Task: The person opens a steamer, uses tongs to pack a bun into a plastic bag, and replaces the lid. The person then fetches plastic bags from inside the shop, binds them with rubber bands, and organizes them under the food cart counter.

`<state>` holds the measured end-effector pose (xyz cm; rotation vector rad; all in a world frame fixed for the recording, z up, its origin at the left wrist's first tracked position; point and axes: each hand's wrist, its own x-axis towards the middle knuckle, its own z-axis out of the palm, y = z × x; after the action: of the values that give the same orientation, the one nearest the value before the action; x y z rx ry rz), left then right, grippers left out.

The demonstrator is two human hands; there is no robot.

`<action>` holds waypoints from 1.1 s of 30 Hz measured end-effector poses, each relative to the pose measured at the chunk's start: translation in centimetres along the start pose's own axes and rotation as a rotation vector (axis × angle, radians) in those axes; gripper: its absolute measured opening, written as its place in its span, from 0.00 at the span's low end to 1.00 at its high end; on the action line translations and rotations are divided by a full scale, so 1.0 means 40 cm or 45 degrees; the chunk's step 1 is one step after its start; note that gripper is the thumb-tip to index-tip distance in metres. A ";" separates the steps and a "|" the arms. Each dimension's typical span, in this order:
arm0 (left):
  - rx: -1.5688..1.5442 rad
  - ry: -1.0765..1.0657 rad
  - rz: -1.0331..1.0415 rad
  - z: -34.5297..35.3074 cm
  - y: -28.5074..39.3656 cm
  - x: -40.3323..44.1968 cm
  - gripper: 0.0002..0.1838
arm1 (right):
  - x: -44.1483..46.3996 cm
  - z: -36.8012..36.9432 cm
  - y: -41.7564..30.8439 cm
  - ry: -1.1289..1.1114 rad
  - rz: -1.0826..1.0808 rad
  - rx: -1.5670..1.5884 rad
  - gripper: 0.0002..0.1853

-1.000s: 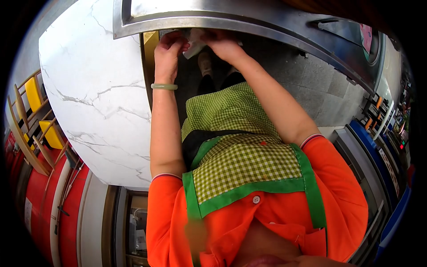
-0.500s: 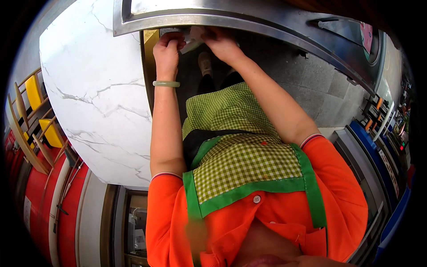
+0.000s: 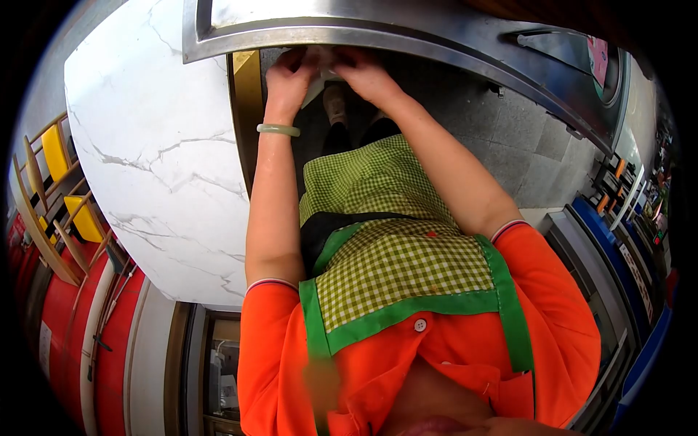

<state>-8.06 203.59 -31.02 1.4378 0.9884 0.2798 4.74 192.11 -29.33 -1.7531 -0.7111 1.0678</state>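
Observation:
My left hand point(image 3: 289, 81), with a pale green bangle point(image 3: 278, 130) on the wrist, is closed on the left side of a thin whitish sheet point(image 3: 314, 78). It looks like film or a bag, but I cannot tell which. My right hand point(image 3: 363, 75) pinches the sheet's other side, close to the left hand. The steel edge point(image 3: 349, 38) above hides part of my fingertips and the sheet's upper end. Below the sheet, a shoe point(image 3: 334, 104) shows on the dark floor.
A white marble-patterned tabletop point(image 3: 156, 160) lies to my left. A steel appliance point(image 3: 436, 33) curves across the front. Grey floor tiles point(image 3: 523, 131) show at right. Wooden chairs with yellow parts point(image 3: 83, 218) stand at far left, by red panels point(image 3: 69, 327).
My left hand has moved right, nearer to my right hand, and now grips the whitish sheet. The right hand has stayed almost in place.

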 end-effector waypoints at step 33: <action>-0.517 0.397 -0.216 -0.090 0.042 -0.086 0.10 | -0.004 -0.022 -0.103 -0.236 0.079 -0.111 0.26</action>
<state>-12.00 204.00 -27.56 0.9516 1.2176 0.5577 5.42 193.24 -25.34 -1.7750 -0.8323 1.2701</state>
